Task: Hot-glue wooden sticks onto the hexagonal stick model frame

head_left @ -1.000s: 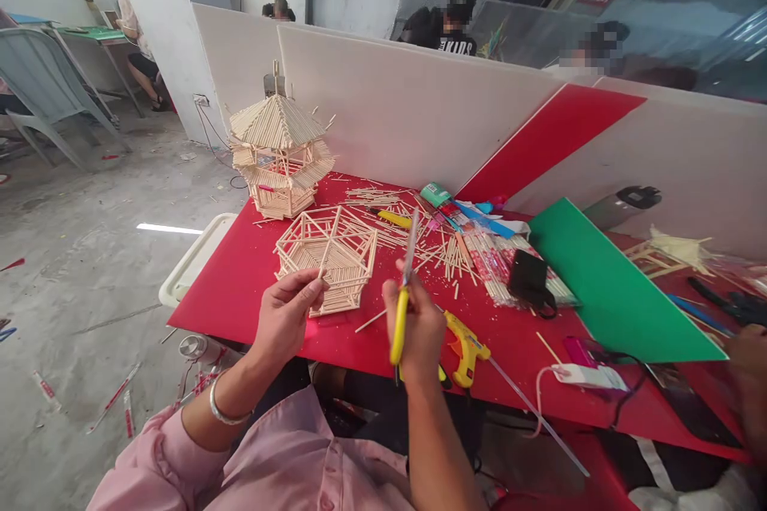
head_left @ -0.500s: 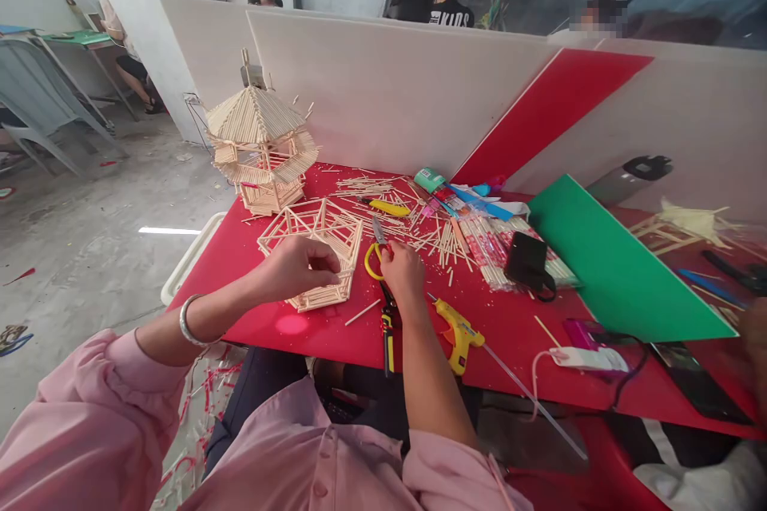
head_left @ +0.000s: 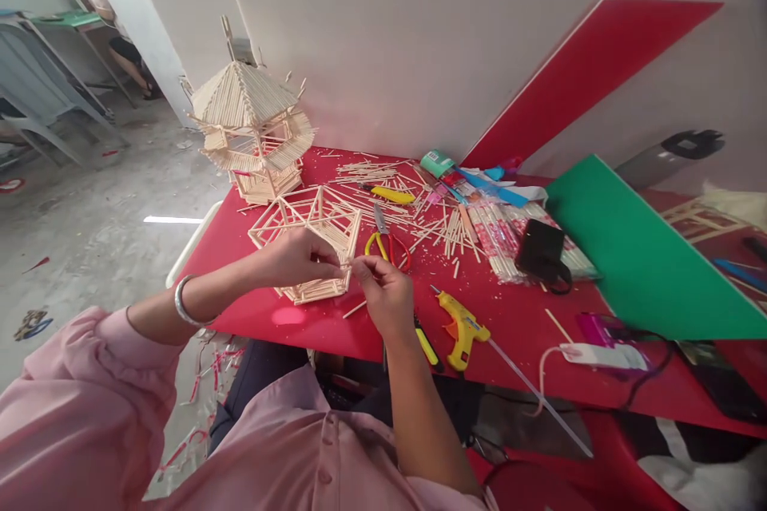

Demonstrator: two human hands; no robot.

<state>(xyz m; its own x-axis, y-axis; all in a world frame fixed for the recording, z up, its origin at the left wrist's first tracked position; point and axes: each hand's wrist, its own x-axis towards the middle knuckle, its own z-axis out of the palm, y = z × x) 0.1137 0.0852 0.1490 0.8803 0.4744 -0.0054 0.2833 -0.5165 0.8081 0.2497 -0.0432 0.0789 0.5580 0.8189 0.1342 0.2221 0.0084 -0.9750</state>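
Observation:
A hexagonal frame of thin wooden sticks (head_left: 303, 235) lies on the red table (head_left: 323, 331) in front of me. My left hand (head_left: 296, 255) rests on its near right corner, fingers curled and pinched on the frame. My right hand (head_left: 383, 295) meets it from the right, fingertips pinched at the same corner on a small stick. Scissors with yellow and red handles (head_left: 387, 243) lie on the table just beyond my right hand. A finished stick pagoda (head_left: 252, 132) stands at the back left.
A yellow glue gun (head_left: 459, 323) lies by my right wrist, a yellow-handled tool (head_left: 427, 345) beside it. Loose sticks (head_left: 443, 235) and stick packets (head_left: 503, 243) are scattered mid-table. A green board (head_left: 647, 255), black pouch (head_left: 542, 251), white divider (head_left: 407, 64), and other people behind it.
My right hand has put down the scissors on the table and come to the frame's corner beside my left hand. The view has dipped and closed in on the table.

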